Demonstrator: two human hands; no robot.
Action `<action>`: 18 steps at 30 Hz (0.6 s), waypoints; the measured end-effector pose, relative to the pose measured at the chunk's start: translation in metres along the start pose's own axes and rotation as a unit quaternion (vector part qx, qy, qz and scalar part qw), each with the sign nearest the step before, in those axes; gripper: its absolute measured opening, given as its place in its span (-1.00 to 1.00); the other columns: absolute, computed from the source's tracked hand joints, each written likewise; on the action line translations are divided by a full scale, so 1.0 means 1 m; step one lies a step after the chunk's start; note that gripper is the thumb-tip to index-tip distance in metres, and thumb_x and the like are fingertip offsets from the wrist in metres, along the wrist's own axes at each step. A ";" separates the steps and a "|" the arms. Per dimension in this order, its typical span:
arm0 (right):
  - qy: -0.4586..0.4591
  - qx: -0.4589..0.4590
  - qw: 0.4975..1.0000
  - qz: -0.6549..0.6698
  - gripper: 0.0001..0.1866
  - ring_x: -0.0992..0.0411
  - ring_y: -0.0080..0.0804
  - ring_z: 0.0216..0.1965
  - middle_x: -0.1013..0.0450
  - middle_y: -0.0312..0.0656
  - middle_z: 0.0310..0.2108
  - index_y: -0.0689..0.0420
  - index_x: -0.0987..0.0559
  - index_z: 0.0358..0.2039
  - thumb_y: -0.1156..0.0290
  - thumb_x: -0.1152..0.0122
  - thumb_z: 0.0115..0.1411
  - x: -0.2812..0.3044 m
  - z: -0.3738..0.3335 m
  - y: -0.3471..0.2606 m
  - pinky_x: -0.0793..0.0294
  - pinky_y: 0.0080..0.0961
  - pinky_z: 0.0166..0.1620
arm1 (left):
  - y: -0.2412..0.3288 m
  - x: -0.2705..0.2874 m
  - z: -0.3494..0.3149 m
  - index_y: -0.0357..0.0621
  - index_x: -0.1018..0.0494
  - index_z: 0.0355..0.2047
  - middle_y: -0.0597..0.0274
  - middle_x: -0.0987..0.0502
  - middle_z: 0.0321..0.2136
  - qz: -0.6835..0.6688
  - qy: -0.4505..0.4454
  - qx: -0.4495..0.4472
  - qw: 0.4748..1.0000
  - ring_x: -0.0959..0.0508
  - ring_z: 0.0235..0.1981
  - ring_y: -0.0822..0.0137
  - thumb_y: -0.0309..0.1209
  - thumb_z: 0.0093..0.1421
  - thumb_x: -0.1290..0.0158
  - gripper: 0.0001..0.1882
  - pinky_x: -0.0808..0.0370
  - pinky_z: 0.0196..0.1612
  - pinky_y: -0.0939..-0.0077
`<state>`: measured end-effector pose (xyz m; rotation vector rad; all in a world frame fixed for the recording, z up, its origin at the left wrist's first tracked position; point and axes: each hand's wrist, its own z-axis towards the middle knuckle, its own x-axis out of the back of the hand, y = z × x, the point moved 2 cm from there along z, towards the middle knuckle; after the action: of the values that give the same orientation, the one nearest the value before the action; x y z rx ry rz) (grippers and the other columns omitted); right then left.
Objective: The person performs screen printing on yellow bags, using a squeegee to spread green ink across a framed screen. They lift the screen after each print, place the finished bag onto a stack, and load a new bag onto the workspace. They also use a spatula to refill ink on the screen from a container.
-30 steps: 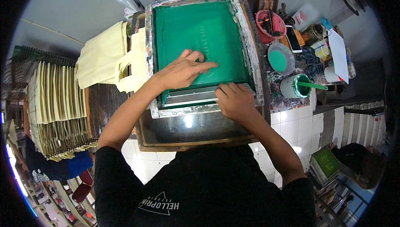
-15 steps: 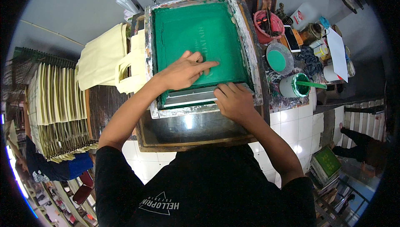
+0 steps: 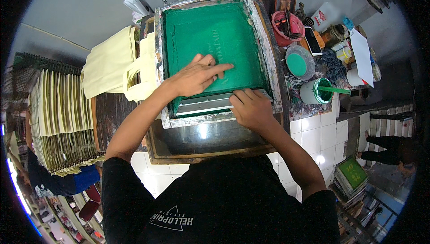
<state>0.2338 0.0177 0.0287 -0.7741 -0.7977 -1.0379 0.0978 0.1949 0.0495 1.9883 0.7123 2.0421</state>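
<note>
Your right hand (image 3: 253,108) is curled over the right part of the long grey metal-backed squeegee (image 3: 204,103), fingers closed on its top edge, so that grip has the tool. Your left hand (image 3: 197,74) lies flat and open on the green mesh of the paint-spattered screen-printing frame (image 3: 215,38), just beyond the squeegee, holding nothing, fingertips pointing right across the faint lettering. The squeegee's long axis runs left to right along the near end of the mesh, at right angles to the frame's length; the whole print area lies away from your right grip, toward the far hinges. The right hand is the nearer one to the tool (the left only presses the mesh). I can't be sure whether the left palm's heel touches the squeegee; the wrist hides it.

Off to the right of your right grip, on the cluttered worktop (image 3: 313,109), stands a white tub of green ink (image 3: 316,90).

Against the frames a second and half a second ago, both hands sit in practically the same places; only the view has shifted slightly.
</note>
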 end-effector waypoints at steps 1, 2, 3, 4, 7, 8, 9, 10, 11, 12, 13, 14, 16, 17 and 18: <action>-0.001 -0.001 1.000 0.000 -0.86 -0.42 -0.36 -0.38 -0.33 -0.30 -0.48 0.03 -0.47 -0.47 0.36 -0.23 -0.06 0.000 0.000 0.001 -0.45 -0.42 -0.31 | 0.000 0.001 0.000 -0.03 -0.30 0.30 0.25 -0.59 -0.09 0.005 -0.024 0.024 0.999 -0.36 -0.09 0.20 -0.53 0.27 0.02 -0.44 -0.18 0.07 0.28; -0.001 -0.002 1.000 0.000 -0.86 -0.42 -0.36 -0.38 -0.34 -0.30 -0.48 0.03 -0.47 -0.47 0.36 -0.23 -0.06 -0.001 -0.001 0.002 -0.45 -0.42 -0.31 | -0.002 0.002 0.001 -0.03 -0.30 0.30 0.25 -0.58 -0.08 -0.004 0.011 0.007 1.000 -0.36 -0.10 0.20 -0.52 0.28 0.02 -0.45 -0.18 0.06 0.28; -0.002 -0.001 1.000 0.001 -0.86 -0.42 -0.36 -0.38 -0.34 -0.30 -0.48 0.04 -0.47 -0.46 0.36 -0.23 -0.05 -0.001 -0.001 0.001 -0.45 -0.41 -0.31 | -0.004 0.003 0.000 -0.03 -0.30 0.30 0.25 -0.58 -0.08 -0.012 0.045 -0.008 0.999 -0.36 -0.10 0.20 -0.52 0.29 0.02 -0.45 -0.18 0.06 0.27; 0.000 -0.002 1.000 0.004 -0.86 -0.42 -0.36 -0.38 -0.34 -0.30 -0.48 0.03 -0.47 -0.46 0.35 -0.23 -0.05 -0.001 0.000 0.001 -0.45 -0.41 -0.32 | -0.006 0.003 -0.001 -0.03 -0.30 0.30 0.25 -0.58 -0.07 -0.021 0.080 -0.023 0.996 -0.36 -0.11 0.20 -0.51 0.29 0.02 -0.46 -0.18 0.05 0.27; -0.001 -0.001 1.000 0.007 -0.85 -0.42 -0.36 -0.38 -0.33 -0.30 -0.49 0.03 -0.47 -0.46 0.34 -0.24 -0.04 -0.001 0.001 0.001 -0.45 -0.41 -0.33 | -0.007 -0.004 -0.001 -0.02 -0.32 0.29 0.26 -0.58 -0.07 0.023 -0.019 0.006 1.000 -0.36 -0.11 0.21 -0.49 0.31 0.03 -0.48 -0.18 0.04 0.27; -0.005 0.000 1.000 0.004 -0.85 -0.42 -0.36 -0.38 -0.33 -0.30 -0.48 0.04 -0.47 -0.46 0.34 -0.25 -0.04 0.000 0.001 0.001 -0.45 -0.41 -0.32 | -0.008 -0.003 -0.001 -0.02 -0.32 0.29 0.27 -0.58 -0.06 0.028 -0.020 0.011 0.999 -0.36 -0.11 0.21 -0.49 0.31 0.03 -0.49 -0.18 0.03 0.27; -0.010 0.000 1.000 0.002 -0.85 -0.42 -0.36 -0.38 -0.33 -0.30 -0.48 0.04 -0.47 -0.46 0.34 -0.26 -0.04 0.000 0.001 0.001 -0.45 -0.41 -0.32 | -0.005 0.002 0.000 -0.02 -0.32 0.29 0.28 -0.59 -0.06 0.033 -0.021 0.015 0.999 -0.36 -0.11 0.21 -0.48 0.32 0.03 -0.49 -0.19 0.02 0.27; -0.009 -0.001 1.000 0.003 -0.84 -0.42 -0.36 -0.38 -0.33 -0.30 -0.48 0.04 -0.47 -0.46 0.34 -0.26 -0.04 0.000 0.000 0.001 -0.45 -0.41 -0.32 | -0.003 0.005 0.001 -0.02 -0.33 0.29 0.29 -0.59 -0.05 0.038 -0.023 0.020 0.999 -0.36 -0.11 0.21 -0.48 0.32 0.03 -0.49 -0.19 0.02 0.28; -0.008 -0.003 1.000 0.003 -0.84 -0.42 -0.36 -0.38 -0.33 -0.30 -0.48 0.04 -0.47 -0.46 0.34 -0.26 -0.04 0.000 0.000 0.001 -0.46 -0.41 -0.32 | -0.004 0.003 0.001 -0.02 -0.34 0.27 0.28 -0.59 -0.08 0.027 -0.009 0.009 1.000 -0.36 -0.12 0.21 -0.47 0.32 0.03 -0.51 -0.19 0.01 0.29; -0.007 -0.004 1.000 0.005 -0.84 -0.42 -0.36 -0.38 -0.33 -0.30 -0.48 0.04 -0.47 -0.46 0.34 -0.27 -0.04 -0.001 0.000 0.001 -0.46 -0.41 -0.32 | -0.003 0.000 0.000 -0.02 -0.36 0.25 0.27 -0.59 -0.12 0.016 0.006 -0.001 1.000 -0.36 -0.13 0.22 -0.47 0.32 0.02 -0.53 -0.19 0.01 0.29; -0.007 -0.005 1.000 0.005 -0.84 -0.42 -0.36 -0.38 -0.33 -0.30 -0.48 0.04 -0.48 -0.45 0.33 -0.27 -0.04 -0.001 0.000 0.001 -0.46 -0.41 -0.32 | -0.003 -0.001 0.000 -0.02 -0.37 0.24 0.26 -0.59 -0.15 0.004 0.021 -0.011 1.000 -0.36 -0.13 0.22 -0.47 0.32 0.02 -0.54 -0.19 0.00 0.30; -0.008 -0.005 1.000 0.005 -0.84 -0.42 -0.36 -0.38 -0.33 -0.30 -0.48 0.04 -0.48 -0.45 0.33 -0.27 -0.04 0.000 0.000 0.000 -0.46 -0.41 -0.32 | -0.005 -0.002 0.000 -0.03 -0.36 0.24 0.27 -0.59 -0.15 0.005 0.017 -0.002 1.000 -0.36 -0.13 0.22 -0.47 0.32 0.02 -0.54 -0.19 0.00 0.30; -0.008 -0.006 1.000 0.005 -0.83 -0.42 -0.36 -0.38 -0.34 -0.30 -0.48 0.04 -0.49 -0.44 0.33 -0.27 -0.04 -0.001 0.000 0.001 -0.46 -0.41 -0.31 | -0.005 0.002 0.002 -0.03 -0.35 0.25 0.28 -0.59 -0.13 0.005 0.011 0.015 1.000 -0.36 -0.14 0.22 -0.47 0.32 0.02 -0.53 -0.19 0.00 0.31; -0.008 -0.008 1.000 0.006 -0.83 -0.42 -0.36 -0.38 -0.34 -0.30 -0.48 0.04 -0.49 -0.44 0.33 -0.28 -0.04 -0.002 -0.001 0.001 -0.46 -0.41 -0.31 | -0.007 0.000 0.003 -0.03 -0.32 0.27 0.27 -0.58 -0.13 -0.004 0.022 0.002 1.000 -0.37 -0.12 0.21 -0.47 0.32 0.02 -0.50 -0.19 0.01 0.30; -0.009 -0.008 1.000 0.007 -0.83 -0.43 -0.36 -0.37 -0.34 -0.30 -0.48 0.04 -0.50 -0.43 0.32 -0.28 -0.04 -0.002 -0.001 0.001 -0.46 -0.41 -0.31 | -0.006 -0.002 0.005 -0.02 -0.29 0.30 0.26 -0.57 -0.12 -0.013 0.035 -0.009 0.999 -0.37 -0.11 0.21 -0.47 0.32 0.02 -0.48 -0.19 0.02 0.30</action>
<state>0.2341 0.0181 0.0262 -0.8019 -0.7994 -1.0275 0.1015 0.2001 0.0447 1.8966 0.7255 2.1038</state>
